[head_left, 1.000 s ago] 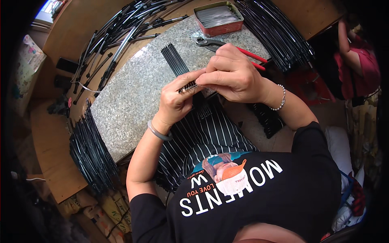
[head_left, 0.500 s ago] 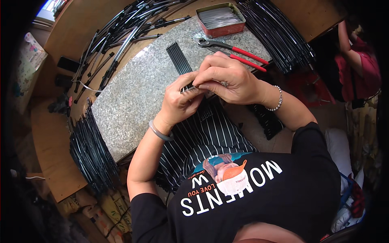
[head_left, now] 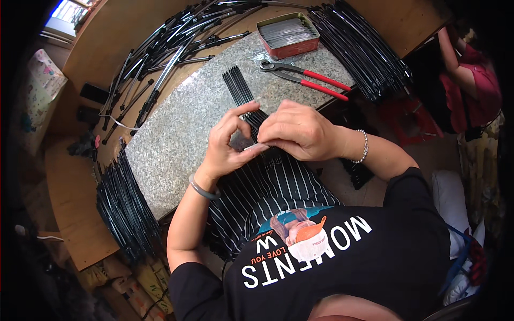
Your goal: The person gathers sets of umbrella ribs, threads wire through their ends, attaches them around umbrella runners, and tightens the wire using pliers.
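A flat row of thin black rods (head_left: 237,85), like umbrella ribs, lies over the near edge of the stone slab and passes beneath my hands. My left hand (head_left: 227,140) is over the rods' near part, its thumb and forefinger spread apart. Its thumb tip meets my right hand (head_left: 295,131), whose fingers are pinched together. Whatever sits in that pinch is too small to make out. Red-handled pincers (head_left: 305,80) rest on the slab beyond my right hand. Behind them stands a red tin (head_left: 292,51) filled with thin silvery wires.
Black rod bundles lie at the slab's right (head_left: 364,51) and left (head_left: 128,208). Several black and silver tubes (head_left: 171,59) are piled at the back. The speckled stone slab (head_left: 171,134) has a curved wooden board around it. Another person's arm and red sleeve (head_left: 474,85) show far right.
My left hand has spread its fingers and shifted slightly left and down, away from the rods it was closed around. My right hand has come down a little, still pinched.
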Demonstrator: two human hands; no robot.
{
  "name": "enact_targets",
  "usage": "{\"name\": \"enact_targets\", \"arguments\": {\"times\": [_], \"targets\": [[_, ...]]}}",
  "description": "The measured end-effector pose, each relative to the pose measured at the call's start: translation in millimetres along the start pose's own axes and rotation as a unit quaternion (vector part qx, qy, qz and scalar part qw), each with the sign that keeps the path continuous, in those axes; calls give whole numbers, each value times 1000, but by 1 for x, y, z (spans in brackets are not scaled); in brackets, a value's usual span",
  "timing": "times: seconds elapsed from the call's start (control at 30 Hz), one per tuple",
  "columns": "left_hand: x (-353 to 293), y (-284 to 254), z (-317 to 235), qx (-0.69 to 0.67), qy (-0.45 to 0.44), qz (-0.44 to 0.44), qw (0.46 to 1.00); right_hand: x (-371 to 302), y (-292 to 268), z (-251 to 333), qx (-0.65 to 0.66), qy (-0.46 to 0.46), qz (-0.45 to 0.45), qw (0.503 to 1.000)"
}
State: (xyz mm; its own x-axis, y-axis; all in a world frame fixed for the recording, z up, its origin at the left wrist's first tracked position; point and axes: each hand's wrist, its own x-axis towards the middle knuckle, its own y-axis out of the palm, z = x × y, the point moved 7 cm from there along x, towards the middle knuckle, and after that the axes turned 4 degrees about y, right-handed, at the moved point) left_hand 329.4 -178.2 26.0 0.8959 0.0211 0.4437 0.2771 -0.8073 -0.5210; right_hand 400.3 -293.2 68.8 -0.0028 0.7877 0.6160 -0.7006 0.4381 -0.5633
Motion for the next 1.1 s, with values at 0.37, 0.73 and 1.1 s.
{"name": "enact_targets", "arguments": {"times": [0.37,0.73,1.1], "targets": [[-8,44,-34,159,29,218,962,-39,-50,-39,-11,163,-176,971],[-47,50,-54,205,103,26,973,-58,-16,-44,-174,138,-164,961],[-84,4,-99,63,79,98,990,-73,23,-34,-235,111,-107,960]]}}
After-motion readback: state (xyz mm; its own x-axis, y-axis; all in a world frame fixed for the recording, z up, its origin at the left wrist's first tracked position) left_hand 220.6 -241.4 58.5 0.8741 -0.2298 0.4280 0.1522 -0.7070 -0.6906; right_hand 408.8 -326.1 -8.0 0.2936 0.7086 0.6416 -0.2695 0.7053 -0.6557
